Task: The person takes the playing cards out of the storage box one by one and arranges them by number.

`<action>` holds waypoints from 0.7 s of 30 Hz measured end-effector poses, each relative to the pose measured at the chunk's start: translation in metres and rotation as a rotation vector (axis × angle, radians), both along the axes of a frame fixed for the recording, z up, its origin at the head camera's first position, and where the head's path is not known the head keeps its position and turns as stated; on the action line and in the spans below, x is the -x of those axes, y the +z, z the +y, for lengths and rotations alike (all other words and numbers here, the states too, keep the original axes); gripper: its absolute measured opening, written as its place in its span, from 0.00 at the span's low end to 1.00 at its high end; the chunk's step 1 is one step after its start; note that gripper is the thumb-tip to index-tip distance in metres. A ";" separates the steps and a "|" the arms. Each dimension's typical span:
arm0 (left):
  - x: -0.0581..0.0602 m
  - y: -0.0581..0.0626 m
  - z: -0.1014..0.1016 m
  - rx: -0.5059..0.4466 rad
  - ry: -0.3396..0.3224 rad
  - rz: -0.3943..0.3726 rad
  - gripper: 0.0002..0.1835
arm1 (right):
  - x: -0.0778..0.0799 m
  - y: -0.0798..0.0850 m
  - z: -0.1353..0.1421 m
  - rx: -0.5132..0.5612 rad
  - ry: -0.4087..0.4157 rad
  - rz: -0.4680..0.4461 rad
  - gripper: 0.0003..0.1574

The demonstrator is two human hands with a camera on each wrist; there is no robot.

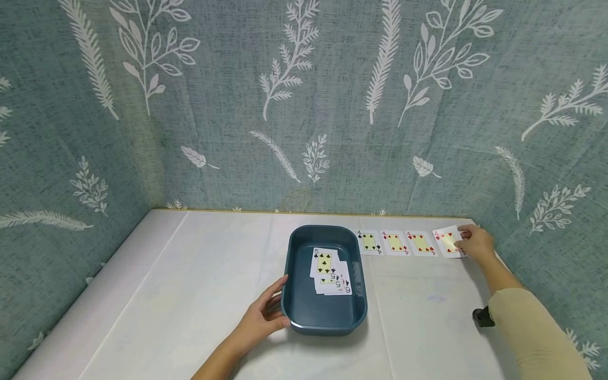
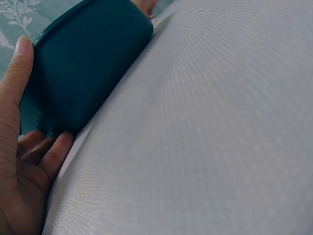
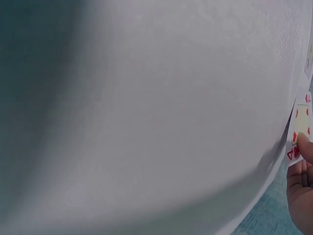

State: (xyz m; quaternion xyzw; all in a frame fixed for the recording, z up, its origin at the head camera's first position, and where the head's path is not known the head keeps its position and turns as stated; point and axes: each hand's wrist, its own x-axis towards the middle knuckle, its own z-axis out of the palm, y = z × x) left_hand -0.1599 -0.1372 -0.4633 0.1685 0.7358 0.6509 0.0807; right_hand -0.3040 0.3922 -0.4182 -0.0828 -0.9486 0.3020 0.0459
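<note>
In the head view, my right hand (image 1: 476, 243) pinches the right edge of a red four playing card (image 1: 447, 240), the last in a row at the back right. The right wrist view shows the thumb on the card's (image 3: 302, 120) face, its near edge raised off the tablecloth. My left hand (image 1: 256, 322) touches the outer left wall of a dark blue rectangular bin (image 1: 324, 323), near its front corner. In the left wrist view its thumb lies straight against the bin (image 2: 93, 63), with the fingertips low on the wall. Inside the bin lies a loose pile of cards with a five of clubs (image 1: 324, 263) on top.
Left of the held card lie a red four (image 1: 421, 244), a four of diamonds (image 1: 395, 243) and a black four (image 1: 369, 243), face up beside the bin. White cloth (image 1: 204, 295) covers the table. Patterned fabric walls (image 1: 228, 179) stand at the back and sides.
</note>
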 end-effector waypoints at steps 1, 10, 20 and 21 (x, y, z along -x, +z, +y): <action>0.000 0.000 0.000 -0.003 -0.001 0.001 0.43 | 0.000 0.000 -0.001 -0.001 0.003 -0.001 0.29; 0.000 -0.002 -0.001 -0.001 -0.024 0.009 0.43 | 0.001 -0.004 -0.006 0.015 -0.040 -0.049 0.28; 0.000 0.000 0.000 -0.007 -0.013 -0.007 0.43 | 0.003 -0.008 -0.006 0.010 -0.055 -0.058 0.28; 0.000 -0.001 0.000 -0.005 -0.013 -0.005 0.43 | 0.002 -0.008 -0.006 0.010 -0.053 -0.056 0.29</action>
